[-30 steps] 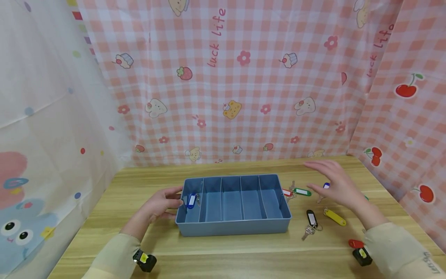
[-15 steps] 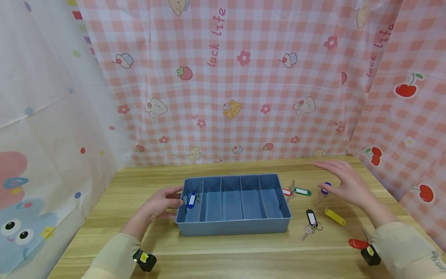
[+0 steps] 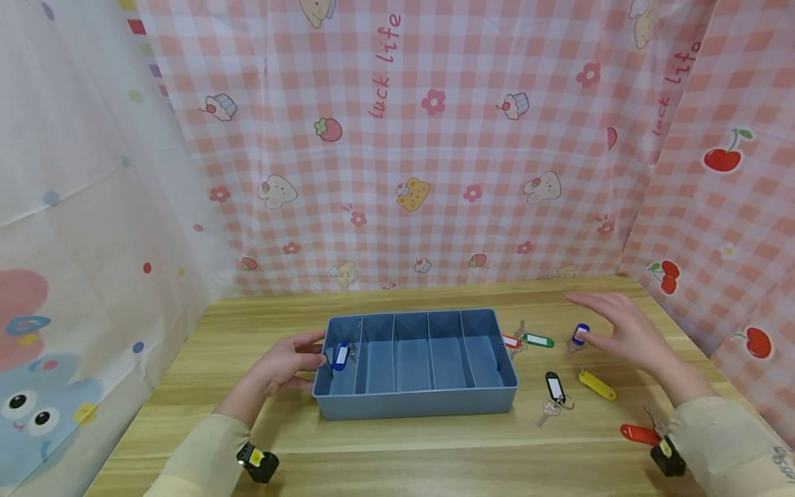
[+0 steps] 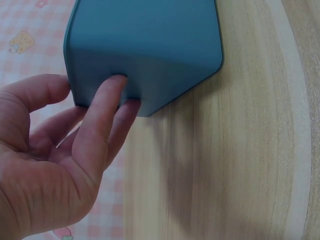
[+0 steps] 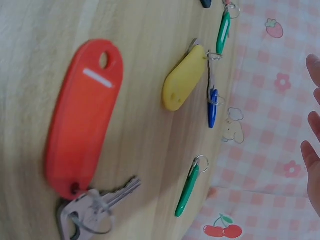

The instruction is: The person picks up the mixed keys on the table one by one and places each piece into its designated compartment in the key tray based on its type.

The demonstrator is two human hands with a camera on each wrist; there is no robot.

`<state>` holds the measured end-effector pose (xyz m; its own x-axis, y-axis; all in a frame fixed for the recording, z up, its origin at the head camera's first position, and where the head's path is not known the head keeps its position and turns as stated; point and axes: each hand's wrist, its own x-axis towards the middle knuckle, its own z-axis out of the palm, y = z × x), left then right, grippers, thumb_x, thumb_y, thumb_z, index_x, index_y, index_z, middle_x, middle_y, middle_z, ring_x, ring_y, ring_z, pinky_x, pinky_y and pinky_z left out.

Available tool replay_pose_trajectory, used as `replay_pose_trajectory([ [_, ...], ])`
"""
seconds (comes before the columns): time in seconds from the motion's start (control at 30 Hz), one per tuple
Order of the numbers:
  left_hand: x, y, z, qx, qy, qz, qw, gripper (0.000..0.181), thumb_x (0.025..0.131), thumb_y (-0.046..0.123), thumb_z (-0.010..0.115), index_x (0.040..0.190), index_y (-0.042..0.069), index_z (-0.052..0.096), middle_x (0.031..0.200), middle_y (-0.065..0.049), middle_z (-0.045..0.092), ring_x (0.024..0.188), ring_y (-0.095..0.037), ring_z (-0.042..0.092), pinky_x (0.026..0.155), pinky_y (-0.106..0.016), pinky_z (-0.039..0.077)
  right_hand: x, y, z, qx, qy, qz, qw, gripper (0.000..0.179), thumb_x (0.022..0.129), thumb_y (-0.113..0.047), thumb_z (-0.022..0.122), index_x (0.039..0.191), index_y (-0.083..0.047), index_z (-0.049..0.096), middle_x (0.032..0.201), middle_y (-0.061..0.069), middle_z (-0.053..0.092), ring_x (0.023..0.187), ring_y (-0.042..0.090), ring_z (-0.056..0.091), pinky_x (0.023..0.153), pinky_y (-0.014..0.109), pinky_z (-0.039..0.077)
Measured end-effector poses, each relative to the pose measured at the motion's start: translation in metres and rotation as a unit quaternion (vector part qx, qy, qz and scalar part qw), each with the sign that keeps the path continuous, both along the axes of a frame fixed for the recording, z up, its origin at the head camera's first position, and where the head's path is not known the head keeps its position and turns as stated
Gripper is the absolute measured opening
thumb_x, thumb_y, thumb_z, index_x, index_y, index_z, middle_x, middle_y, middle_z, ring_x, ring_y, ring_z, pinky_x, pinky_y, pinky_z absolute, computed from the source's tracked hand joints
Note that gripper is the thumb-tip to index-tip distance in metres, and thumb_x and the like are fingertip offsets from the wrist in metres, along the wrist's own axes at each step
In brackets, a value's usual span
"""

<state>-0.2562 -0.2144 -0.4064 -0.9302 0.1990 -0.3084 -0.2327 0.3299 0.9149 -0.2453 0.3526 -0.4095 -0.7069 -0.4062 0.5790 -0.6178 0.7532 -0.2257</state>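
A blue divided tray (image 3: 416, 404) stands mid-table in the head view. My left hand (image 3: 287, 364) is at its left end; the left wrist view has the fingertips against the outer end wall (image 4: 150, 65). In the leftmost compartment lies a blue key tag (image 3: 341, 356) with a key. My right hand (image 3: 633, 345) hovers over the right side, fingers spread and holding nothing. Its thumb overlaps another blue key tag (image 3: 580, 334). Around it lie a yellow key tag (image 3: 597, 385), a black key tag (image 3: 555, 388), a green one (image 3: 537, 340) and a red one (image 3: 640, 434).
Another red key tag (image 3: 511, 342) lies against the tray's right end. A second green key tag (image 5: 187, 190) shows in the right wrist view near the table's edge. Gingham cloth (image 3: 435, 152) hangs behind the wooden table (image 3: 397, 455), with white cloth at left.
My right hand has moved to the right, uncovering more of the blue key tag and of the red one near the wrist. My left hand and the tray keep their places.
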Motion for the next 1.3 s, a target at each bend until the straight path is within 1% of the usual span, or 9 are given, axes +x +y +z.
replay_pose_trajectory([
  [0.2,-0.001,0.000,0.000,-0.005,-0.001,0.001,1.0000,0.061,0.095,0.001,0.060,0.152,0.003,0.037,0.144,-0.033,0.042,0.113,-0.035,0.059,0.078,-0.049,0.058,-0.002,0.008,-0.007,0.006,0.011,0.010,0.9999,0.068,0.065,0.002,0.087,0.128,-0.004,0.062,0.121,0.018,0.064,0.110,0.037,0.051,0.087,0.049,0.037],
  [0.43,0.000,0.000,0.000,-0.006,0.001,-0.001,1.0000,0.062,0.095,0.001,0.061,0.151,0.002,0.037,0.143,-0.032,0.043,0.112,-0.035,0.059,0.078,-0.049,0.058,-0.004,0.017,-0.014,0.024,0.003,0.007,0.9997,0.065,0.064,0.004,0.087,0.125,-0.002,0.063,0.119,0.019,0.065,0.106,0.037,0.054,0.085,0.054,0.041],
  [0.6,-0.001,0.000,0.000,-0.005,0.002,-0.004,1.0000,0.061,0.095,0.001,0.060,0.152,0.002,0.037,0.144,-0.032,0.043,0.112,-0.035,0.059,0.078,-0.049,0.058,-0.007,0.023,-0.021,0.034,0.010,0.023,0.9991,0.065,0.063,0.004,0.088,0.123,0.000,0.063,0.118,0.017,0.067,0.104,0.035,0.056,0.087,0.049,0.040],
  [0.67,-0.001,0.000,0.000,-0.005,0.002,-0.004,1.0000,0.061,0.095,0.001,0.060,0.152,0.003,0.037,0.144,-0.032,0.042,0.113,-0.035,0.059,0.078,-0.049,0.058,-0.007,0.025,-0.023,0.036,0.003,0.020,0.9991,0.064,0.065,0.003,0.087,0.124,-0.001,0.063,0.118,0.017,0.067,0.104,0.035,0.056,0.086,0.047,0.039],
  [0.83,-0.001,0.001,0.000,-0.007,0.002,-0.004,1.0000,0.061,0.095,0.001,0.060,0.152,0.003,0.037,0.145,-0.032,0.042,0.114,-0.036,0.058,0.078,-0.049,0.058,-0.004,0.027,-0.023,0.033,-0.048,-0.001,0.9983,0.059,0.072,0.003,0.083,0.127,-0.001,0.062,0.120,0.020,0.066,0.106,0.037,0.055,0.087,0.054,0.041],
  [0.97,-0.001,0.001,0.000,-0.006,0.002,-0.005,1.0000,0.061,0.095,0.001,0.060,0.152,0.002,0.037,0.145,-0.032,0.042,0.113,-0.036,0.059,0.078,-0.049,0.058,-0.005,0.029,-0.026,0.032,-0.064,0.006,0.9975,0.057,0.073,0.005,0.082,0.126,0.000,0.062,0.121,0.019,0.066,0.108,0.040,0.056,0.087,0.060,0.042],
  [1.03,-0.001,0.001,0.000,-0.004,0.002,-0.004,1.0000,0.061,0.095,0.000,0.059,0.152,0.002,0.037,0.145,-0.033,0.042,0.113,-0.035,0.059,0.078,-0.049,0.058,-0.006,0.030,-0.027,0.033,-0.067,0.010,0.9971,0.057,0.073,0.005,0.082,0.126,-0.001,0.062,0.121,0.018,0.066,0.108,0.040,0.057,0.087,0.060,0.043],
  [1.2,0.000,0.000,0.000,-0.004,0.003,-0.002,1.0000,0.062,0.095,0.001,0.060,0.152,0.003,0.037,0.144,-0.032,0.042,0.113,-0.035,0.059,0.078,-0.049,0.058,-0.009,0.030,-0.031,0.039,-0.072,0.012,0.9966,0.054,0.074,0.005,0.081,0.125,-0.002,0.064,0.121,0.015,0.067,0.110,0.037,0.058,0.092,0.045,0.046],
  [1.3,0.001,0.000,0.000,-0.005,0.005,-0.003,1.0000,0.061,0.095,0.001,0.060,0.152,0.003,0.037,0.144,-0.033,0.042,0.113,-0.036,0.059,0.078,-0.049,0.058,-0.011,0.031,-0.033,0.039,-0.080,0.010,0.9960,0.053,0.074,0.007,0.080,0.125,-0.001,0.064,0.120,0.015,0.067,0.110,0.037,0.059,0.093,0.046,0.047],
])
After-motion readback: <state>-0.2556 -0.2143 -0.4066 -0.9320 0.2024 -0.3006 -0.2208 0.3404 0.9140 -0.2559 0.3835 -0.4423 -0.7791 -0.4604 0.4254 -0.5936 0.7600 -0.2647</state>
